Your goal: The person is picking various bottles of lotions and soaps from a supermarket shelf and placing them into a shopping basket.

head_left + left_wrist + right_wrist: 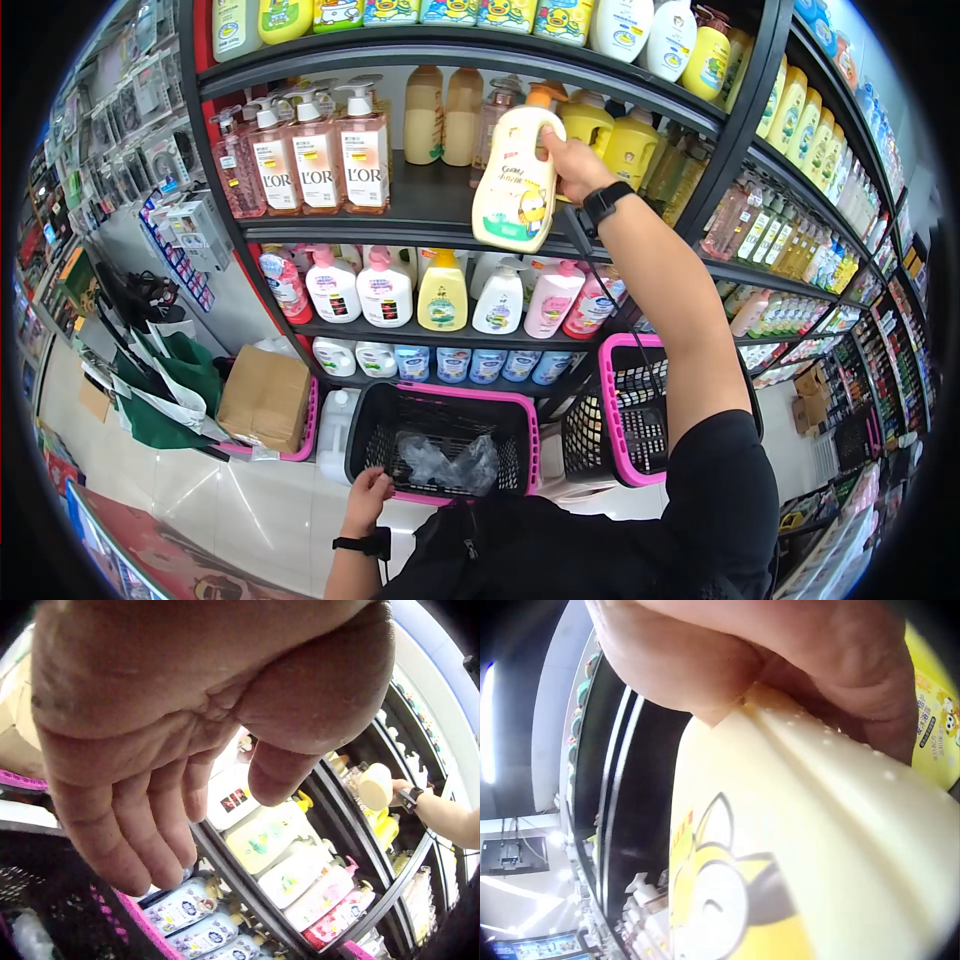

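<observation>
My right hand (580,168) grips a pale yellow bottle (516,185) by its side handle, in front of the middle shelf. The bottle has an orange cap and a cartoon print, which fills much of the right wrist view (757,900). Behind it on that shelf stand yellow bottles (630,145) with handles. Near the front rim of a black basket (440,395) with a pink edge is my left hand (371,490). In the left wrist view the left hand's fingers (161,817) are loosely bent, with nothing held.
Pink pump bottles (363,155) stand left on the middle shelf, and lotion bottles (440,295) line the shelf below. Crumpled clear plastic (450,465) lies in the black basket. A second basket (620,415) stands to its right, and a cardboard box (265,397) to its left.
</observation>
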Tool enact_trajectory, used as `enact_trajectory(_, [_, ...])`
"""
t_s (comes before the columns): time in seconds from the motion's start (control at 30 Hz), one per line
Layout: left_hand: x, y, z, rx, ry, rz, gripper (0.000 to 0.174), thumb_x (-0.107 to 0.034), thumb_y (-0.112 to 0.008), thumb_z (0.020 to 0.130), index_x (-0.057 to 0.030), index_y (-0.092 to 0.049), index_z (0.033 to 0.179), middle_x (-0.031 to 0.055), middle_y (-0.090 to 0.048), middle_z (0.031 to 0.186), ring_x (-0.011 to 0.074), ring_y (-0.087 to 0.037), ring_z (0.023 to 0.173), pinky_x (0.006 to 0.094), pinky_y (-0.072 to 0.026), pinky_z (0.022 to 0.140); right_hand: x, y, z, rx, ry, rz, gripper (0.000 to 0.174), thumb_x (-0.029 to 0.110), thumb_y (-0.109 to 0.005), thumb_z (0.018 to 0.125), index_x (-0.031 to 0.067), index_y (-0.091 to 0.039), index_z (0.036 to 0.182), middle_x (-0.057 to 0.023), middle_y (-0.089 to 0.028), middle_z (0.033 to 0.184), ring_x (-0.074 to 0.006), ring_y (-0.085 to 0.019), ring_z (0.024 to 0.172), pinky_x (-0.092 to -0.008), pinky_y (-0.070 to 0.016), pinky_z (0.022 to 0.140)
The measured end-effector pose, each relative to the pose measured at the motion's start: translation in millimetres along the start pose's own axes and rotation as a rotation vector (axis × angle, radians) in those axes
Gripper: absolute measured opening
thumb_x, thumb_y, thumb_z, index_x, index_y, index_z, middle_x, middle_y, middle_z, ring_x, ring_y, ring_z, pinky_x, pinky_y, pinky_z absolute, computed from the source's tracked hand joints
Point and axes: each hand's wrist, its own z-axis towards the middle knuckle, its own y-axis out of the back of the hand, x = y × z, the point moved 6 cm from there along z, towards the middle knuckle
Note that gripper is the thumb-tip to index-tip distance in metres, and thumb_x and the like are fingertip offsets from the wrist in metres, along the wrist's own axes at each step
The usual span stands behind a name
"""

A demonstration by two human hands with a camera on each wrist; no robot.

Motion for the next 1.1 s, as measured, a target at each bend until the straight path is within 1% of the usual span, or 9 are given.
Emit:
enact_trajectory(0.07, [-22.5, -21.1, 9.7, 0.062, -0.069, 0.006, 0.037, -0.016, -0.063, 0.1, 0.002, -0.054, 0.132, 0.0084, -0.068, 0.103, 0.0152, -0.066, 0.091, 0.0284, -0.0542, 0.08, -15.0, 8.2, -15.8, 0.121, 0.03, -0.063, 0.037, 0.041, -0.055, 0.105, 0.0056, -0.056, 0.094, -0.0048, -0.061, 0.087, -0.0186, -0.063, 0.08, -0.0391, -0.0567, 0.071])
enact_trajectory(0.2, [-97.8, -97.4, 13.5, 0.219, -0.311, 0.082, 0.045, -0.012, -0.065, 0.098, 0.0018, -0.049, 0.139, 0.0109, -0.067, 0.112, 0.0187, -0.065, 0.105, 0.0321, -0.0522, 0.092, -33.2, -1.4, -113.1, 0.329, 0.019, -0.207, 0.042, 0.037, -0.054, 0.106, -0.0042, -0.061, 0.104, -0.0078, -0.066, 0.093, -0.0164, -0.063, 0.081, -0.0337, -0.0544, 0.077])
enact_trajectory(0.33, [-175.7, -198.4, -26.1, 0.434, -0.639, 0.145, 0.089, -0.013, -0.078, 0.086, -0.0037, -0.023, 0.156, 0.0159, -0.048, 0.145, 0.0266, -0.051, 0.132, 0.0405, -0.0421, 0.109, -82.6, 4.7, -202.4, 0.6, -0.051, -0.145, 0.04, 0.033, -0.057, 0.105, -0.0028, -0.062, 0.122, -0.0054, -0.07, 0.103, -0.0129, -0.065, 0.089, -0.0317, -0.0548, 0.08])
enact_trajectory(0.4, [-191.6, -252.6, -44.9, 0.579, -0.671, -0.033, 0.096, -0.01, -0.081, 0.079, -0.0026, -0.021, 0.155, 0.0148, -0.048, 0.144, 0.0274, -0.05, 0.133, 0.0431, -0.0419, 0.111, -111.7, 14.9, -242.0, 0.707, -0.162, -0.046, 0.039, 0.032, -0.06, 0.104, -0.0013, -0.062, 0.124, -0.0059, -0.07, 0.107, -0.0137, -0.065, 0.096, -0.0327, -0.0539, 0.086])
enact_trajectory(0.5, [-169.3, -301.1, -54.7, 0.572, -0.453, -0.148, 0.095, -0.007, -0.085, 0.073, -0.0037, -0.029, 0.149, 0.0126, -0.051, 0.14, 0.0234, -0.055, 0.127, 0.0411, -0.0465, 0.107, -134.9, 59.0, -280.0, 0.705, -0.064, -0.26, 0.037, 0.026, -0.062, 0.102, -0.0026, -0.059, 0.126, -0.0088, -0.069, 0.113, -0.0157, -0.062, 0.107, -0.0347, -0.0506, 0.093])
enact_trajectory(0.63, [-166.9, -362.3, -79.9, 0.688, -0.584, -0.002, 0.096, -0.009, -0.088, 0.071, -0.0004, -0.031, 0.148, 0.013, -0.053, 0.138, 0.0236, -0.054, 0.127, 0.042, -0.0446, 0.108, -105.5, 129.6, -303.8, 0.82, -0.023, -0.23, 0.042, 0.011, -0.077, 0.085, -0.0009, -0.063, 0.123, -0.0102, -0.07, 0.114, -0.0172, -0.065, 0.105, -0.0339, -0.0511, 0.096])
enact_trajectory(0.77, [-166.8, -420.5, -84.7, 0.64, -0.675, 0.307, 0.094, -0.018, -0.093, 0.069, 0.0031, -0.04, 0.143, 0.0163, -0.059, 0.131, 0.025, -0.059, 0.123, 0.0387, -0.0459, 0.106, -97.0, 206.3, -311.2, 0.738, -0.051, -0.413, 0.042, 0.014, -0.081, 0.079, 0.0004, -0.068, 0.117, -0.008, -0.074, 0.108, -0.0159, -0.068, 0.101, -0.0326, -0.0533, 0.091])
enact_trajectory(0.93, [-153.2, -477.2, -85.1, 0.607, -0.881, 0.702, 0.083, -0.023, -0.087, 0.073, 0.0023, -0.045, 0.14, 0.0252, -0.056, 0.133, 0.0432, -0.054, 0.125, 0.0467, -0.0443, 0.106, -107.9, 272.6, -317.6, 0.586, -0.133, -0.365, 0.047, 0.014, -0.081, 0.077, 0.0035, -0.069, 0.122, -0.0081, -0.074, 0.108, -0.0152, -0.069, 0.1, -0.0299, -0.0525, 0.091])
enact_trajectory(1.1, [-70.3, -466.6, -35.6, 0.422, -0.62, 0.94, 0.079, -0.03, -0.076, 0.084, 0.0053, -0.04, 0.144, 0.0295, -0.05, 0.138, 0.0457, -0.051, 0.128, 0.0482, -0.044, 0.107, -169.4, 321.1, -305.4, 0.607, -0.225, -0.859, 0.039, 0.023, -0.081, 0.074, 0.0033, -0.071, 0.106, -0.0179, -0.072, 0.099, -0.0366, -0.068, 0.096, -0.0414, -0.0536, 0.085])
